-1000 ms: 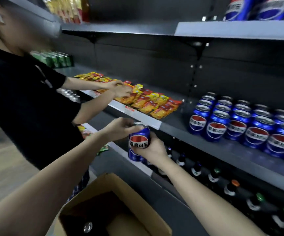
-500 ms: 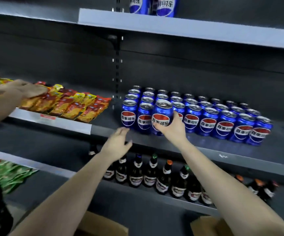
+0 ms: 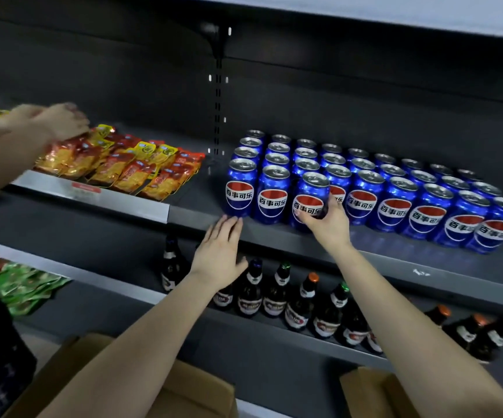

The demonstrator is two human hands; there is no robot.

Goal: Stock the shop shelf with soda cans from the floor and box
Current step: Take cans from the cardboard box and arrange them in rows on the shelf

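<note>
- Two hands worked apart: the right hand wrapped round the lower half of a blue Pepsi can, thumb across the label and fingers behind.
- The left hand held nothing, its fingers straight and reaching for the shelf lip just below the leftmost front can; contact could not be told.
- The gripped can stood upright in the front row, third from the left and a little forward of its neighbours. Whether its base was down on the grey shelf could not be told.
- Handling, as a judgement: probably full, so fairly heavy for its size. Stiff, but the thin wall would dent, and the glossy paint looked slippery. Best held round mid-body, not by the rim.
- The block of Pepsi cans filled the shelf in tight rows, front to back.
- Cardboard box at bottom centre and a second box at lower right: contents hidden.
- Beer bottles stood on the shelf below.
- Another person's hands rested on the orange snack packets to the left, with green packets lower down.
</note>
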